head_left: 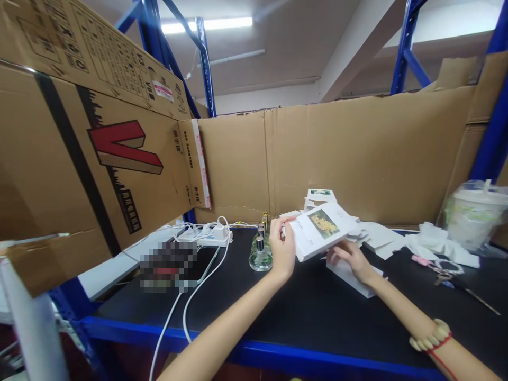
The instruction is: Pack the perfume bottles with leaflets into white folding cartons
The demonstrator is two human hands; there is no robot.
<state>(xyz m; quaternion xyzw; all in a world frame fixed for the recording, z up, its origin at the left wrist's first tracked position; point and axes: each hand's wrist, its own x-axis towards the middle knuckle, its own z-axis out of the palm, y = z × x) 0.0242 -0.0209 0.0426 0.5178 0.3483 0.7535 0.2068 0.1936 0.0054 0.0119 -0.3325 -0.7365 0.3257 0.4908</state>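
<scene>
- White flat carton (321, 233) with a yellow-flower picture on top, held tilted above the table and just right of the bottles.
- Left hand (282, 246) pinches the carton's left edge, thumb on the printed face, the other fingers mostly hidden.
- Right hand (351, 259), below the carton's lower right edge, has loosely curled fingers; whether they touch the carton I cannot tell. Its wrist wears a beaded bracelet (431, 337).
- White folded card piece (345, 278) beneath the right hand, over the black tabletop (254, 312).
- Keyring (442, 272) with a pink charm on the right.
- Green-tinted glass bottles (261, 260) with shiny caps, in a row running away beside the left hand.
- White power strip (221, 237) with plugs and cables, farther left.
- White paper scraps (379, 239) behind the right hand; beside them, at far right, a lidded cup (472, 211) with a straw, in clear plastic.
- Second picture-printed white box (320, 194) behind the carton.
- Brown cardboard wall (357, 153) at the back.
</scene>
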